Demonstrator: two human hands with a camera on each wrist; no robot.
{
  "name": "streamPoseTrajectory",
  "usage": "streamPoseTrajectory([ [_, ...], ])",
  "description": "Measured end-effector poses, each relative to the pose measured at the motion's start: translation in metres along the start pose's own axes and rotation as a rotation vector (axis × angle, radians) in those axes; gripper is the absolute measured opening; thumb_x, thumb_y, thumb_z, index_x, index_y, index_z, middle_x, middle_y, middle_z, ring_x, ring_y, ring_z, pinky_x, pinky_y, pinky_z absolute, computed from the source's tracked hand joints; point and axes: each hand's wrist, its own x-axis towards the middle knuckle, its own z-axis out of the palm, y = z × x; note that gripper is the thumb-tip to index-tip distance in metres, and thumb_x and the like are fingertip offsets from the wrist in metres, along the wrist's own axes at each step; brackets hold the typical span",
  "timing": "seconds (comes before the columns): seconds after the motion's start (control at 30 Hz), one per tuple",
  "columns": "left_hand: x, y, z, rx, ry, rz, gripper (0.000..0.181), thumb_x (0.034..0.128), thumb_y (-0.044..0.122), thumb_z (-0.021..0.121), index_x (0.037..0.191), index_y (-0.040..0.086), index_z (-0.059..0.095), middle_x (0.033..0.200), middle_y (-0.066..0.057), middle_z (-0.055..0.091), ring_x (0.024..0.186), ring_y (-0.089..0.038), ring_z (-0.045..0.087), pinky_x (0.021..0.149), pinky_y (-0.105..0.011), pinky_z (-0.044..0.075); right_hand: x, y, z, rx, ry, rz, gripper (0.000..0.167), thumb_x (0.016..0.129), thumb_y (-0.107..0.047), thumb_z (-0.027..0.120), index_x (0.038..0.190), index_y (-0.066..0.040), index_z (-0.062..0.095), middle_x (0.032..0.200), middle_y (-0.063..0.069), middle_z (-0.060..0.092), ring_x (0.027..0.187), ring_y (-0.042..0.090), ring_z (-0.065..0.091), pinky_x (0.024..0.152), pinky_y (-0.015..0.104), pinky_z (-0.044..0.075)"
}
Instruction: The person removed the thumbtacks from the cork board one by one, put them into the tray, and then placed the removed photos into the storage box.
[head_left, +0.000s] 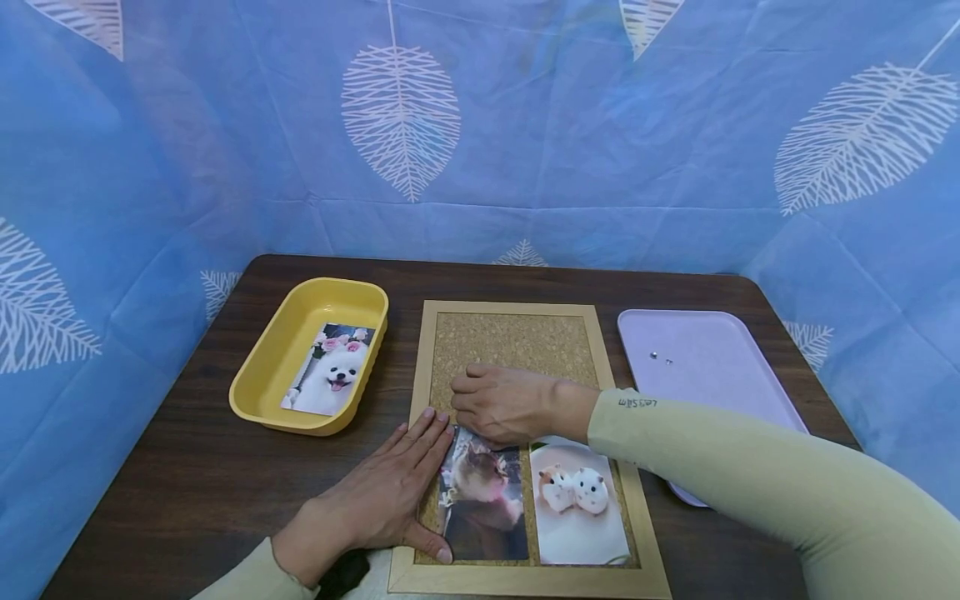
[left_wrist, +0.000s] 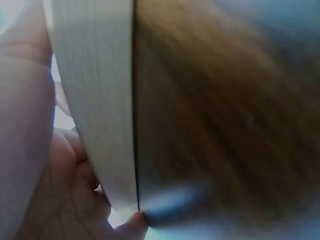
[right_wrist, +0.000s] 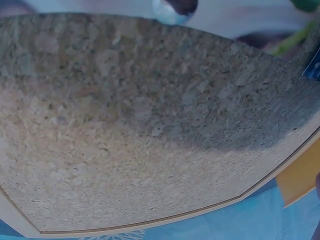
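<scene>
A wood-framed cork board point(head_left: 433, 350) lies on the table with two photos low on it. My left hand point(head_left: 375, 492) lies with extended fingers across the board's left edge, fingertips and thumb at the edge of the dark animal photo point(head_left: 483, 517). Over that photo's top edge is my right hand point(head_left: 510, 404), fingers bent; anything between its fingertips is hidden. Beside it lies the hamster photo point(head_left: 577, 533). The left wrist view shows my left hand point(left_wrist: 65, 190) by the pale frame point(left_wrist: 100, 90). Bare cork point(right_wrist: 125, 130) fills most of the right wrist view.
To the left stands a yellow tray point(head_left: 262, 367) holding a white dog photo point(head_left: 330, 375). A lilac tray point(head_left: 712, 358) at the right bears two tiny shiny pieces point(head_left: 654, 356), with my right sleeve across its front part. Blue leaf-patterned cloth point(head_left: 480, 167) hangs behind the table.
</scene>
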Motion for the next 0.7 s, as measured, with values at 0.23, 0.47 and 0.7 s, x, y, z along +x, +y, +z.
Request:
streamPoseTrajectory([
  [0.23, 0.0010, -0.0014, -0.0014, -0.028, -0.018, 0.001, 0.140, 0.0712, 0.097, 0.057, 0.171, 0.011, 0.011, 0.179, -0.008, 0.001, 0.165, -0.026, -0.005, 0.132, -0.053, 0.019, -0.0011, -0.0002, -0.0008, 0.000, 0.004, 0.000, 0.028, 0.111, -0.035, 0.045, 0.118, -0.021, 0.068, 0.116, -0.005, 0.066, 0.111, 0.017, 0.054, 0.094, 0.035, 0.045],
  [0.47, 0.0014, -0.0017, 0.0000, -0.026, -0.016, 0.002, 0.140, 0.0708, 0.098, 0.056, 0.171, 0.011, 0.011, 0.179, -0.008, 0.002, 0.165, -0.026, -0.005, 0.132, -0.053, 0.019, -0.0007, -0.0010, -0.0009, 0.015, 0.011, 0.002, 0.024, 0.111, -0.032, 0.046, 0.111, -0.021, 0.067, 0.109, -0.007, 0.064, 0.105, 0.017, 0.052, 0.090, 0.035, 0.043],
  [0.7, 0.0010, -0.0028, 0.0026, -0.007, -0.001, -0.003, 0.140, 0.0702, 0.099, 0.055, 0.171, 0.014, 0.011, 0.179, -0.006, 0.003, 0.166, -0.025, -0.004, 0.132, -0.056, 0.015, -0.0005, -0.0017, -0.0008, -0.010, 0.019, 0.004, 0.024, 0.111, -0.033, 0.044, 0.108, -0.021, 0.065, 0.105, -0.006, 0.062, 0.102, 0.018, 0.050, 0.088, 0.035, 0.042],
])
